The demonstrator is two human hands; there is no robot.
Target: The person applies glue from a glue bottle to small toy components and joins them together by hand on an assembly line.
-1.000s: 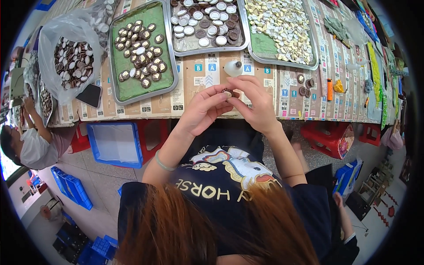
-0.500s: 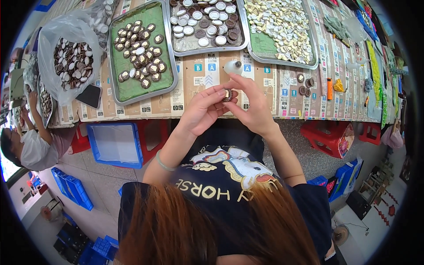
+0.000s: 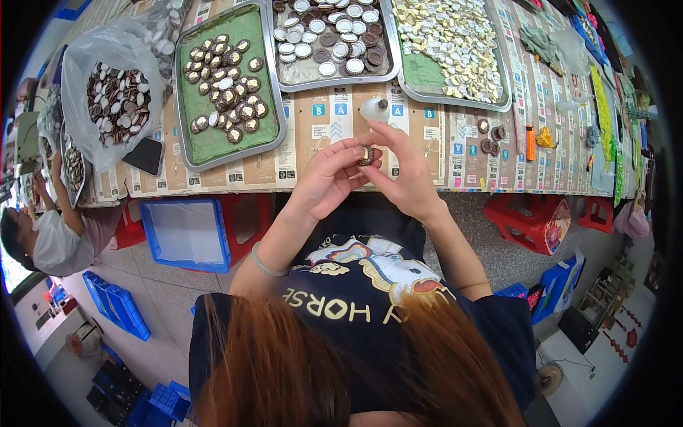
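Observation:
Just past the table's front edge, a small round dark-brown disc (image 3: 366,156) with a scalloped rim and a cream-coloured piece on its face is held between both hands. My left hand (image 3: 324,179) pinches it from the left with thumb and fingers. From the other side, the thumb and fingertips of my right hand (image 3: 407,176) close on its edge. Beyond the fingers lies a white squeeze bottle (image 3: 373,109) with a dark tip. Similar brown discs with cream tops sit on the green-lined tray (image 3: 183,135) at the left.
A metal tray (image 3: 293,82) of brown-and-white discs stands at the back middle, beside a tray (image 3: 427,80) of small cream pieces. Left are a plastic bag (image 3: 75,92) of discs and a phone (image 3: 145,156). Right lie loose discs (image 3: 491,146) and an orange lighter (image 3: 530,144). A co-worker (image 3: 60,238) sits at far left.
Both hands stay almost where they were, holding the same disc, with only slight finger shifts. The trays and bottle have not moved.

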